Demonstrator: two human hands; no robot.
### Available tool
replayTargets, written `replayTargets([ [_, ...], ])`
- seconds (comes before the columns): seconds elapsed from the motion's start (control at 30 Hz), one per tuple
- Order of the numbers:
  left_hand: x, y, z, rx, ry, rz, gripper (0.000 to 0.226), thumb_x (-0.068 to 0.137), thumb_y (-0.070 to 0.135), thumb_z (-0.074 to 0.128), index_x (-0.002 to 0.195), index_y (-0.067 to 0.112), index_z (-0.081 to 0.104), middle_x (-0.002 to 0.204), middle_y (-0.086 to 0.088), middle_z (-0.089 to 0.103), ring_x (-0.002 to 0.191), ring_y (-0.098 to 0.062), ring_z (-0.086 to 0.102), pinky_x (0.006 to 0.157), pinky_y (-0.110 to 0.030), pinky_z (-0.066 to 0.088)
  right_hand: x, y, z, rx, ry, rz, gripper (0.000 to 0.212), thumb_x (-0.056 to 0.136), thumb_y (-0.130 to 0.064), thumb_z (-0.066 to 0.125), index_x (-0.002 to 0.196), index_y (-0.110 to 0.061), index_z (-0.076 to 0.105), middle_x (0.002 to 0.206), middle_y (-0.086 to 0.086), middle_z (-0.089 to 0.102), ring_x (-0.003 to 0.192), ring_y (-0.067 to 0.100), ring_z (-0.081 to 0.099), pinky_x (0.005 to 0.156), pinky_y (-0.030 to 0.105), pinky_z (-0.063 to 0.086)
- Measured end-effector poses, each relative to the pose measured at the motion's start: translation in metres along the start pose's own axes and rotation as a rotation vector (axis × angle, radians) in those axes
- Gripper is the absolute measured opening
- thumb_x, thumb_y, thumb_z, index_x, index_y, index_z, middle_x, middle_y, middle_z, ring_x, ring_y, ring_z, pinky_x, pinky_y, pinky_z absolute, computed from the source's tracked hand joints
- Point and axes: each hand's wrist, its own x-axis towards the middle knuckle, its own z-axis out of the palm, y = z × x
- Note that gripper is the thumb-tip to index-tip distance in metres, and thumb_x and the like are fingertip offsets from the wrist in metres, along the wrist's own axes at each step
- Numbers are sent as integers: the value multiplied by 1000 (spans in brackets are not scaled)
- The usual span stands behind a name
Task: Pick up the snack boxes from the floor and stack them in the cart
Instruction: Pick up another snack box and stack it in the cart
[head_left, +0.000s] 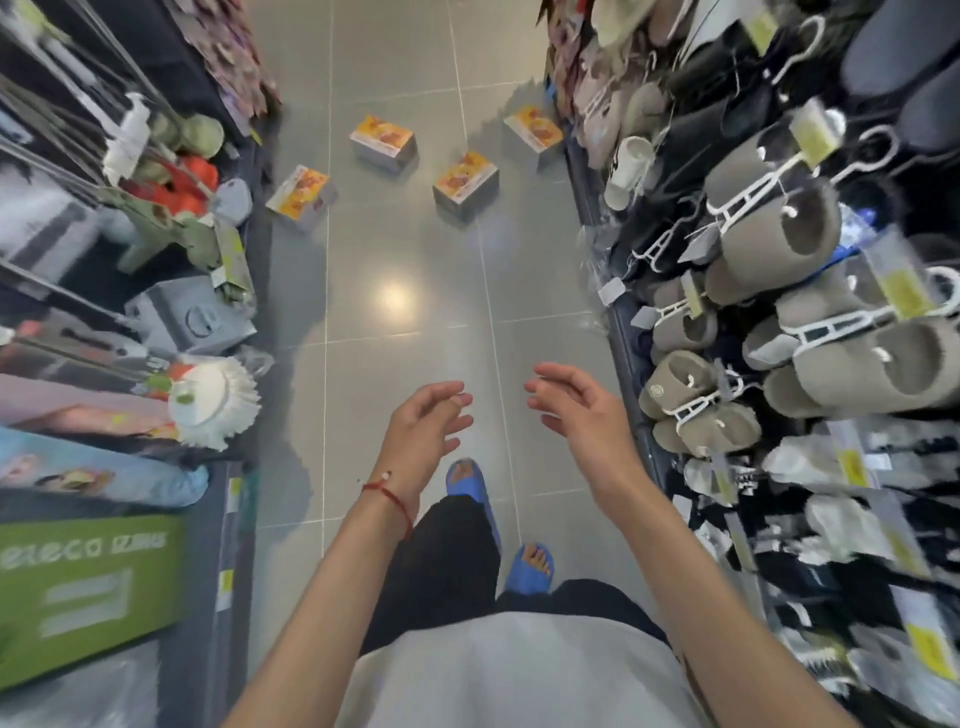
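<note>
We stood in a shop aisle on a grey tiled floor (395, 249), both arms held out in front of us. Our left hand (426, 421) was empty, fingers loosely spread and a little bent, with a red string bracelet (395, 499) at the wrist. Our right hand (576, 410) was empty too, fingers relaxed and apart, its palm turned toward the left hand, the two near but not touching.

Four snack boxes lay on the floor well ahead of us, none touching another: the far box (384, 141) mid-aisle, the right box (535, 134) against the foot of the slipper rack (779, 218), the middle box (465, 183) nearer us, and the left box (301, 195) beside the left shelving. A white mop head (215, 400) stuck out from that shelving. Below our hands we saw our blue sandals (530, 569).
</note>
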Motion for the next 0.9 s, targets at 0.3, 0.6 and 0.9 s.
replayTargets([
  [0.3,173,98,-21,-105,74,-24,22,103,15,52,120,18,66,116,2,72,107,-20,69,86,-28,53,178,-77,35,-49,4,29,19,99,-13,64,111,-26,70,111,-1,77,94,10,69,91,28,51],
  [0.6,314,224,-34,1,11,-73,20,102,16,53,117,21,66,121,0,71,112,-20,68,101,-37,50,326,-176,87,-1,50,107,20,98,-12,62,110,-25,70,106,-4,77,99,13,69,104,39,51],
  [0.9,472,322,-26,18,26,-98,23,104,18,51,123,19,65,122,1,71,111,-18,68,101,-36,52,498,-259,114,-6,59,137,18,99,-11,61,112,-21,69,116,8,75,98,14,68,91,29,53],
])
